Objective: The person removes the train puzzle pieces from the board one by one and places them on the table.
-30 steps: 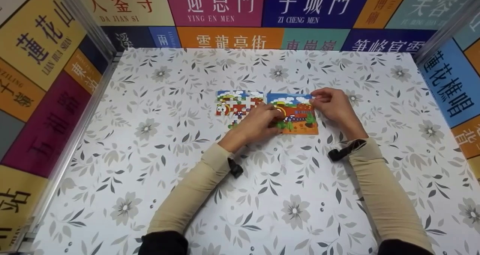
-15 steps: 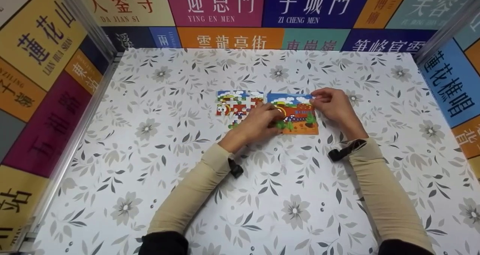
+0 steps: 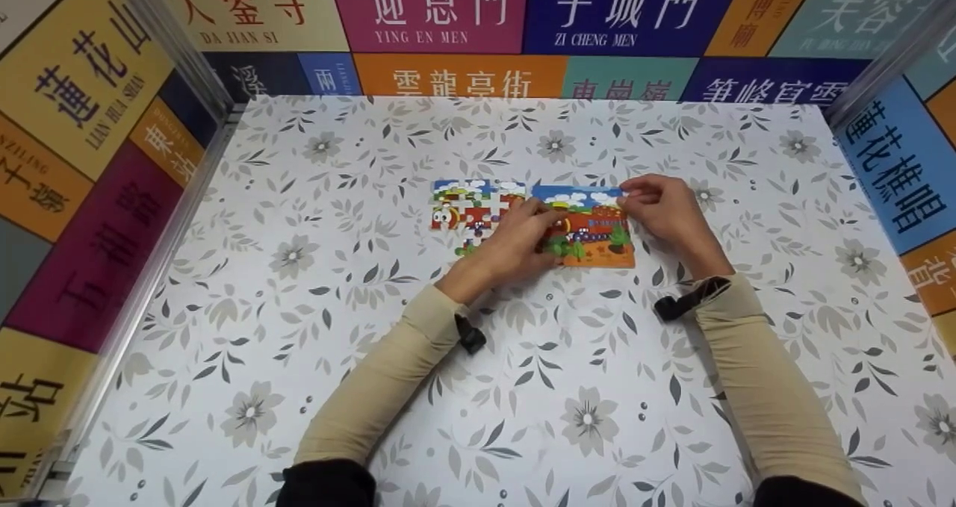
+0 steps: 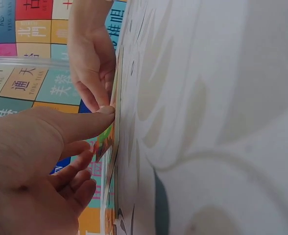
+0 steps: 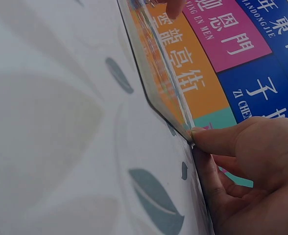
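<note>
In the head view a puzzle board (image 3: 597, 234) with a red train picture lies flat on the table. My right hand (image 3: 661, 204) pinches its far right corner between thumb and fingers; the right wrist view shows the thumb (image 5: 222, 139) on that corner. Over the board's left part, my left hand (image 3: 515, 242) is bent and hides what lies under it. A small green and orange jigsaw piece (image 4: 104, 143) stands tilted off the board between left thumb and fingers in the left wrist view. Left of the board lie joined jigsaw pieces (image 3: 463, 201) with gaps, partly hidden by the hand.
The table (image 3: 418, 387) has a white cover printed with grey flowers and leaves. Colourful panels (image 3: 448, 7) with lettering stand along its back and both sides. Each sleeve bears a black wrist camera (image 3: 469, 337).
My left fingers shift slightly up and away over the board's left part, so a little less of the train's front shows. The right hand and the board stay where they were.
</note>
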A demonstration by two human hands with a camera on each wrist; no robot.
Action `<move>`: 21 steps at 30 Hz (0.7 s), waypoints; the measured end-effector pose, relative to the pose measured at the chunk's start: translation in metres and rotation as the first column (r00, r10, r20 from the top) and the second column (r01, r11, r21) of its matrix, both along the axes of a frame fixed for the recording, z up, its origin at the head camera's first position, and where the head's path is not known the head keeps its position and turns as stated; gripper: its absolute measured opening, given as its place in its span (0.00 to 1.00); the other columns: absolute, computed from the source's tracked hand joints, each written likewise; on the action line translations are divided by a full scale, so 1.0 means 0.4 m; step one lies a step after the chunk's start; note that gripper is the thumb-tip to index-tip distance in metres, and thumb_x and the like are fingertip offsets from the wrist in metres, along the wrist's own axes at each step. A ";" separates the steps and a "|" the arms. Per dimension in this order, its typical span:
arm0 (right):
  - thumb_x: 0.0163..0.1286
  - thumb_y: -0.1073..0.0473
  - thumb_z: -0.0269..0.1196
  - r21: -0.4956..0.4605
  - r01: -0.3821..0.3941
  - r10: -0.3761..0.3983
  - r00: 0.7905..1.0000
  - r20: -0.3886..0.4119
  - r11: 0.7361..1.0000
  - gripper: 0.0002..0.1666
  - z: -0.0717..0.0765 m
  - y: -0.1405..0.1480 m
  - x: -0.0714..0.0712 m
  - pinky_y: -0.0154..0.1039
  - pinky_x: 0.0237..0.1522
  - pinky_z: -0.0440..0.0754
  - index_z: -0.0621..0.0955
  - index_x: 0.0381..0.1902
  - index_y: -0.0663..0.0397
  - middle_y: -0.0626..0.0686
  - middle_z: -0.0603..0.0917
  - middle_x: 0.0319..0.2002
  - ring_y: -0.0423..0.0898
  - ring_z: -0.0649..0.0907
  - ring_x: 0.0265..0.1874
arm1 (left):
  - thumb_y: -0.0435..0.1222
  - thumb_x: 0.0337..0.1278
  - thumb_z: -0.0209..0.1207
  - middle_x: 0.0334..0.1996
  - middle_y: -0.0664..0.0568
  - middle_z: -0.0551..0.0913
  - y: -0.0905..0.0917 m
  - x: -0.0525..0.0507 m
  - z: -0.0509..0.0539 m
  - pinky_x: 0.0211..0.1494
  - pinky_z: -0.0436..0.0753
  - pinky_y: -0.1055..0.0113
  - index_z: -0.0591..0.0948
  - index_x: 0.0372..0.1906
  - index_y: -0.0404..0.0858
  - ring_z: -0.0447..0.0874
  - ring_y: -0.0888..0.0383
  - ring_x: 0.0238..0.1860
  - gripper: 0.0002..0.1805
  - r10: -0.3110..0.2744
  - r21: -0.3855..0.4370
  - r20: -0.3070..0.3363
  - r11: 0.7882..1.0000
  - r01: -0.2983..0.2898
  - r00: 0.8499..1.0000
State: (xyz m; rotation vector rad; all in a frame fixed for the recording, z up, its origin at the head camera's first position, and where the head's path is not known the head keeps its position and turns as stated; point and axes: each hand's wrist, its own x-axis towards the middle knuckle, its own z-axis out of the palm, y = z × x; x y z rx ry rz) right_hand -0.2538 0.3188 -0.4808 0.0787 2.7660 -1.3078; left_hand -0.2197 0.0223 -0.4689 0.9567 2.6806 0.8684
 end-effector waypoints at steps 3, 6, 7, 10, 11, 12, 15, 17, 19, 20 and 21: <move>0.78 0.50 0.69 -0.004 0.002 -0.002 1.000 0.006 1.000 0.22 -0.001 -0.001 -0.001 0.37 0.57 0.81 0.85 0.65 0.52 0.57 0.87 0.56 0.45 0.85 0.53 | 0.40 0.67 0.72 0.69 0.49 0.75 0.000 0.000 0.001 0.72 0.73 0.58 0.82 0.72 0.45 0.67 0.52 0.69 0.30 -0.005 0.005 -0.004 1.000 0.005 1.000; 0.78 0.50 0.69 -0.007 0.003 -0.003 1.000 0.010 1.000 0.23 0.000 -0.001 0.000 0.38 0.58 0.81 0.85 0.65 0.52 0.57 0.86 0.57 0.45 0.85 0.53 | 0.39 0.67 0.72 0.68 0.50 0.75 0.000 0.000 0.000 0.72 0.72 0.57 0.86 0.67 0.46 0.66 0.52 0.69 0.25 -0.004 0.011 -0.003 1.000 0.004 1.000; 0.78 0.50 0.69 -0.009 0.002 -0.002 1.000 0.010 1.000 0.23 0.000 -0.001 0.000 0.39 0.58 0.81 0.85 0.65 0.52 0.57 0.86 0.57 0.45 0.85 0.53 | 0.39 0.67 0.72 0.68 0.50 0.74 0.000 0.000 0.000 0.72 0.72 0.57 0.86 0.67 0.46 0.66 0.52 0.69 0.24 -0.002 0.012 -0.002 1.000 0.002 1.000; 0.78 0.49 0.69 -0.009 0.001 -0.001 1.000 0.012 1.000 0.23 0.001 -0.001 0.000 0.38 0.58 0.81 0.85 0.65 0.52 0.58 0.86 0.57 0.45 0.85 0.53 | 0.41 0.67 0.72 0.68 0.51 0.75 -0.001 0.002 0.000 0.73 0.71 0.56 0.85 0.67 0.47 0.67 0.52 0.70 0.25 0.002 0.008 0.005 1.000 -0.003 1.000; 0.78 0.50 0.69 -0.012 0.001 -0.001 1.000 0.012 1.000 0.23 0.001 0.000 0.000 0.38 0.58 0.81 0.85 0.65 0.52 0.58 0.86 0.57 0.45 0.85 0.53 | 0.41 0.67 0.72 0.69 0.51 0.76 -0.002 0.002 -0.001 0.73 0.71 0.56 0.85 0.68 0.48 0.68 0.52 0.69 0.25 0.000 0.004 0.005 1.000 0.000 1.000; 0.78 0.50 0.69 -0.013 0.001 -0.001 1.000 0.012 1.000 0.23 0.001 0.000 0.000 0.38 0.57 0.81 0.85 0.65 0.52 0.57 0.86 0.56 0.45 0.85 0.53 | 0.42 0.67 0.72 0.68 0.52 0.78 -0.004 0.002 -0.001 0.73 0.71 0.55 0.84 0.68 0.48 0.69 0.52 0.68 0.25 -0.005 0.001 0.004 1.000 0.005 1.000; 0.78 0.50 0.69 -0.008 0.000 0.000 1.000 0.009 1.000 0.23 0.000 0.001 -0.001 0.35 0.56 0.81 0.85 0.65 0.53 0.56 0.86 0.55 0.43 0.84 0.51 | 0.43 0.68 0.72 0.65 0.52 0.83 -0.008 -0.001 -0.003 0.70 0.72 0.55 0.84 0.69 0.48 0.73 0.52 0.64 0.26 -0.029 -0.005 -0.013 1.000 0.029 0.999; 0.78 0.50 0.69 -0.011 0.000 0.000 1.000 0.012 1.000 0.23 -0.001 0.002 -0.003 0.34 0.55 0.80 0.85 0.65 0.53 0.56 0.86 0.55 0.41 0.84 0.50 | 0.44 0.67 0.73 0.63 0.52 0.85 -0.012 -0.004 -0.005 0.67 0.73 0.55 0.84 0.68 0.47 0.74 0.52 0.61 0.26 -0.048 -0.001 -0.034 0.999 0.048 0.998; 0.78 0.50 0.69 -0.013 0.004 -0.004 1.000 0.017 1.000 0.23 -0.001 0.002 -0.004 0.33 0.54 0.80 0.86 0.64 0.53 0.55 0.86 0.55 0.40 0.84 0.49 | 0.43 0.67 0.73 0.59 0.53 0.86 -0.015 -0.006 -0.007 0.65 0.73 0.55 0.85 0.68 0.47 0.74 0.53 0.59 0.26 -0.059 0.002 -0.054 0.998 0.059 0.997; 0.78 0.50 0.69 -0.015 0.007 -0.007 1.000 0.023 1.000 0.23 -0.001 0.001 -0.005 0.33 0.54 0.80 0.86 0.64 0.53 0.55 0.86 0.55 0.40 0.84 0.49 | 0.43 0.67 0.73 0.58 0.53 0.86 -0.017 -0.006 -0.007 0.64 0.73 0.55 0.85 0.68 0.47 0.74 0.53 0.58 0.25 -0.061 0.003 -0.061 0.998 0.061 0.996; 0.78 0.50 0.69 -0.019 0.010 -0.009 1.000 0.028 1.000 0.23 0.000 0.001 -0.006 0.33 0.54 0.80 0.86 0.64 0.53 0.56 0.86 0.55 0.40 0.84 0.49 | 0.43 0.67 0.73 0.57 0.53 0.86 -0.018 -0.005 -0.007 0.63 0.72 0.56 0.86 0.68 0.48 0.73 0.53 0.57 0.25 -0.060 0.002 -0.065 0.998 0.060 0.996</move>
